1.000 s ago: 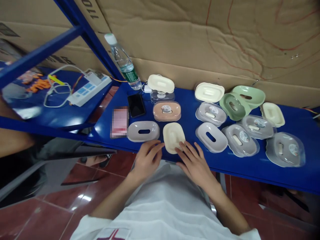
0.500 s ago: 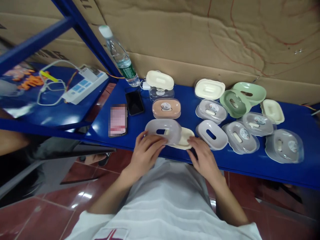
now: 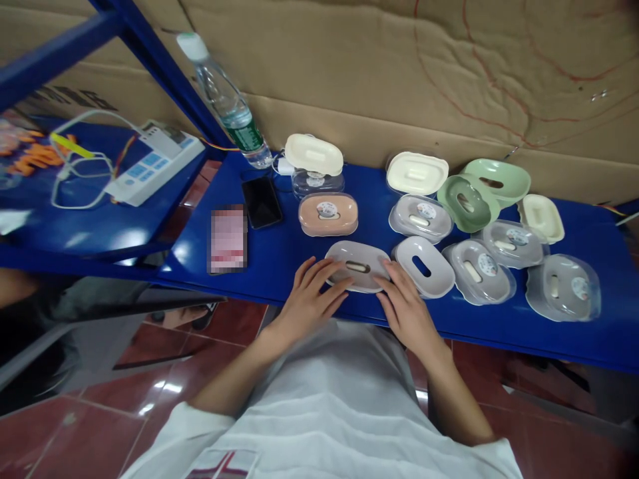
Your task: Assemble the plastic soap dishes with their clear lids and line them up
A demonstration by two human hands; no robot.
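A light grey oval soap dish (image 3: 358, 251) with a slot sits over a cream soap tray, near the front edge of the blue shelf. Only a strip of the cream tray (image 3: 356, 267) shows, through the slot. My left hand (image 3: 310, 301) grips the dish's left end, fingers over the rim and thumb low at the front. On the right end, the fingers and thumb of my right hand (image 3: 407, 307) close around the rim. Just right of that hand lies another grey soap dish (image 3: 439, 276), with blue shelf visible through its slot.
Behind my hands is a peach soap box (image 3: 328, 216) with a clear lid. Several lidded grey soap boxes (image 3: 479, 269), green dishes (image 3: 504, 174) and cream trays (image 3: 418, 173) stand right. Leftward are a dark phone (image 3: 262, 201), a blurred pink-screened device (image 3: 228, 239) and a water bottle (image 3: 227, 106).
My left hand has brought the grey soap dish from the left onto the cream tray, which has shifted right and is now mostly covered. My right hand has moved onto the dish's right end.
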